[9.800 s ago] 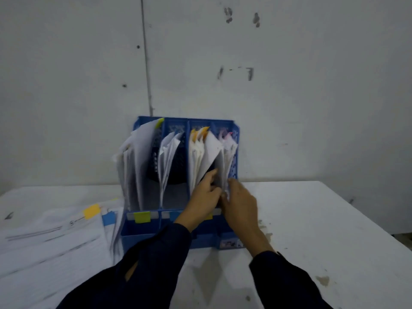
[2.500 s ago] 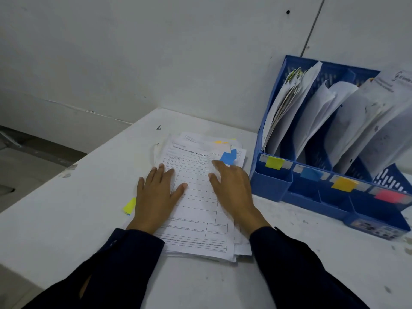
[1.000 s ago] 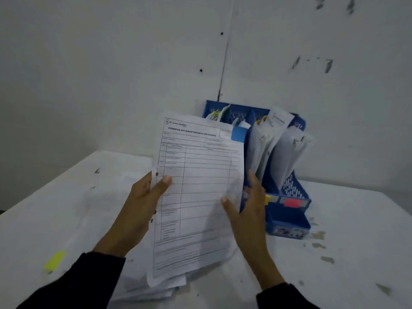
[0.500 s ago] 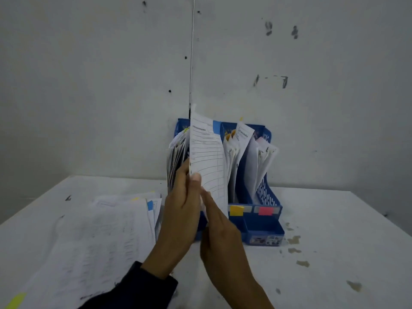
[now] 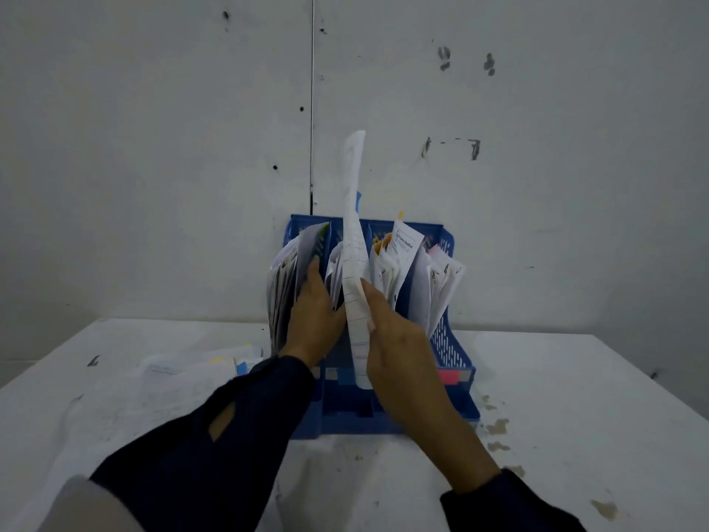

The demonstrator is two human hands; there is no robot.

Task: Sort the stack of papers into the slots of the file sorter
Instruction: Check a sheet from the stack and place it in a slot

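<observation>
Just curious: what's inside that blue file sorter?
The blue file sorter holds upright white papers in its slots, some with coloured tabs. The hands and a held sheet cover the middle slots' lower parts.

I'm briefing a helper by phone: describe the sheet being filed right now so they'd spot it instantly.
Find the blue plastic file sorter against the wall. One white lined sheet stands edge-on at its second slot from the left, pinched by the right hand. It alone towers above every other paper.
</observation>
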